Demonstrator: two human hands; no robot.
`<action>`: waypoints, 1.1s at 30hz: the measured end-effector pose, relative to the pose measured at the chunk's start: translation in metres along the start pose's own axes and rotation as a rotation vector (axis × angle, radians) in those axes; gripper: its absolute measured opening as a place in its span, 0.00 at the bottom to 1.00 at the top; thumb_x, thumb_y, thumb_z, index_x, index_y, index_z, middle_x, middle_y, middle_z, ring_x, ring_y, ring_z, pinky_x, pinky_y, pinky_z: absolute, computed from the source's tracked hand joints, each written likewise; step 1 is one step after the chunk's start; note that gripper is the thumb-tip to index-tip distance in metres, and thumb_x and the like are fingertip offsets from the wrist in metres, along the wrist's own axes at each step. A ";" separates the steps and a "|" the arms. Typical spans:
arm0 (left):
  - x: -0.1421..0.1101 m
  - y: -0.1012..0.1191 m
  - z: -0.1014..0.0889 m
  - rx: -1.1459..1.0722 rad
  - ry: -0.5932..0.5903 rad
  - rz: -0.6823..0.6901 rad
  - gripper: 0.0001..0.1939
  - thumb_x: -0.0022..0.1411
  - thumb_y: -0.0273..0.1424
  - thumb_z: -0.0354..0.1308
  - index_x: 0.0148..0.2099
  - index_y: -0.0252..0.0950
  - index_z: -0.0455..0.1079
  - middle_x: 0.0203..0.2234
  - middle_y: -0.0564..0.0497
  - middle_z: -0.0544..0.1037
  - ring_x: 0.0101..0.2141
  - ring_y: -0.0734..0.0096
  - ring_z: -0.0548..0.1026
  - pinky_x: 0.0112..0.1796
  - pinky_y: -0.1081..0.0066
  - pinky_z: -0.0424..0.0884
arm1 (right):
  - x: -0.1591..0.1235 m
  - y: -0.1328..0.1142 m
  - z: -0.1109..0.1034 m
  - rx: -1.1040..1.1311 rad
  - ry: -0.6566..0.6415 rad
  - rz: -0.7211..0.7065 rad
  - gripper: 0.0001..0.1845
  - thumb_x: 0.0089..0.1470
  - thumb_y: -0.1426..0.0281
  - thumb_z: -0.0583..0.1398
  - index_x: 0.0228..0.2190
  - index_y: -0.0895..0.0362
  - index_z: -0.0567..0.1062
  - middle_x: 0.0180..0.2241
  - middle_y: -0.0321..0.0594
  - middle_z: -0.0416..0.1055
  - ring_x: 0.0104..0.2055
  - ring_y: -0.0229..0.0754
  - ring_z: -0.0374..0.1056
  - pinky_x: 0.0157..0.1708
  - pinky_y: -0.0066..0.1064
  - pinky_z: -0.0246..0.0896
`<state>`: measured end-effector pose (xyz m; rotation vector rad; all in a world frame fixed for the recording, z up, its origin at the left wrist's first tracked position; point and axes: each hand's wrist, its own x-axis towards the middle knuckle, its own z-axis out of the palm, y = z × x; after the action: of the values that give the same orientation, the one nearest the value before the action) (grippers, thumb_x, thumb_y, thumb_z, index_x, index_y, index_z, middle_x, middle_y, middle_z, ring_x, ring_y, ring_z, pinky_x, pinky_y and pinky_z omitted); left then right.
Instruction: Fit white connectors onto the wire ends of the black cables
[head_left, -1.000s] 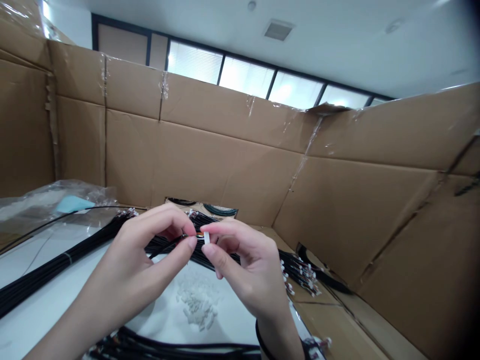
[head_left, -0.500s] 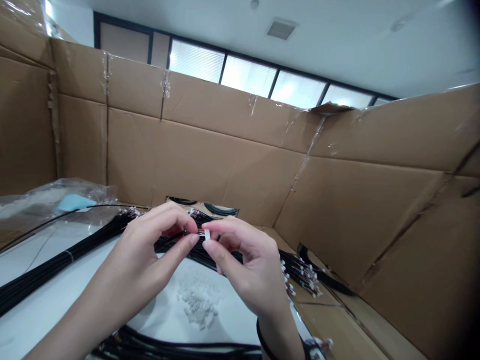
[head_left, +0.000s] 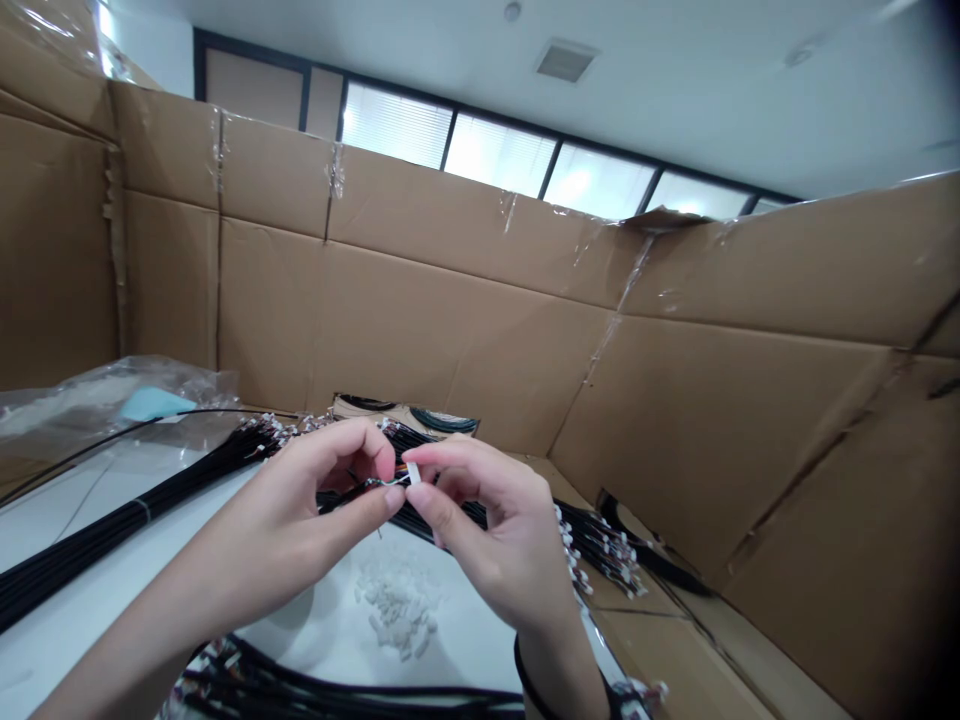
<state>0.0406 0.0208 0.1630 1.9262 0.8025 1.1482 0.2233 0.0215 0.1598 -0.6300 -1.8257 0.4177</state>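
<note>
Between the thumb and index finger of my right hand (head_left: 491, 520) is a small white connector housing (head_left: 414, 474), held upright. My left hand (head_left: 322, 490) is closed in a pinch just to its left, on the thin coloured wires (head_left: 390, 482) at the end of a black cable. Several wire colours show, and they reach the housing's left side. The fingertips hide how far the wires go in. Below both hands, a loose pile of small white connector housings (head_left: 401, 605) lies on the white table (head_left: 330, 640).
A bundle of black cables (head_left: 142, 510) runs along the left, and another (head_left: 360, 690) lies in front. More cables with white connectors (head_left: 600, 550) are at the right. Clear plastic bags (head_left: 202, 395) lie back left. Cardboard walls (head_left: 450, 320) stand around the table.
My left fingertips have shifted slightly down and toward the housing, with the thumb and index finger further apart. More of the coloured wires shows. My right hand stays nearly still.
</note>
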 end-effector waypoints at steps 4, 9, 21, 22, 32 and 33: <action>0.000 -0.001 -0.002 -0.070 0.015 0.026 0.10 0.67 0.36 0.57 0.33 0.37 0.66 0.28 0.55 0.70 0.32 0.74 0.69 0.31 0.76 0.65 | 0.001 0.003 -0.001 0.027 0.002 0.018 0.06 0.55 0.74 0.63 0.36 0.56 0.80 0.28 0.36 0.73 0.21 0.32 0.64 0.18 0.26 0.61; 0.002 0.000 -0.002 -0.094 0.089 0.070 0.09 0.66 0.34 0.59 0.33 0.37 0.67 0.26 0.56 0.69 0.30 0.77 0.68 0.29 0.79 0.65 | 0.001 0.003 0.001 0.006 0.018 0.014 0.05 0.54 0.74 0.64 0.35 0.56 0.80 0.28 0.35 0.74 0.21 0.32 0.63 0.19 0.26 0.61; 0.005 -0.003 -0.003 -0.181 0.118 0.036 0.09 0.63 0.35 0.63 0.33 0.37 0.69 0.27 0.56 0.71 0.30 0.77 0.69 0.31 0.80 0.67 | -0.001 0.000 0.005 -0.136 0.057 -0.169 0.07 0.55 0.77 0.63 0.35 0.55 0.78 0.27 0.34 0.73 0.23 0.34 0.65 0.24 0.28 0.65; 0.005 -0.003 -0.004 -0.198 0.114 0.031 0.09 0.62 0.34 0.63 0.33 0.37 0.69 0.27 0.56 0.71 0.30 0.77 0.69 0.31 0.80 0.67 | -0.001 0.000 0.005 -0.146 0.053 -0.185 0.07 0.55 0.77 0.63 0.35 0.54 0.77 0.27 0.34 0.73 0.23 0.34 0.65 0.24 0.28 0.65; 0.008 -0.004 -0.003 -0.235 0.171 0.045 0.08 0.64 0.34 0.62 0.33 0.37 0.70 0.27 0.56 0.72 0.30 0.78 0.70 0.31 0.80 0.68 | -0.002 0.000 0.005 -0.203 0.059 -0.226 0.06 0.56 0.77 0.63 0.37 0.57 0.76 0.28 0.35 0.72 0.23 0.32 0.63 0.23 0.25 0.64; 0.007 -0.004 -0.003 -0.227 0.176 0.057 0.09 0.64 0.34 0.62 0.33 0.37 0.69 0.27 0.56 0.71 0.30 0.78 0.70 0.31 0.81 0.68 | -0.002 0.000 0.005 -0.201 0.062 -0.220 0.06 0.56 0.77 0.63 0.37 0.57 0.76 0.28 0.35 0.73 0.22 0.32 0.63 0.23 0.26 0.63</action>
<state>0.0407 0.0295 0.1641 1.6873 0.6795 1.3956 0.2190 0.0201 0.1568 -0.5636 -1.8674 0.0672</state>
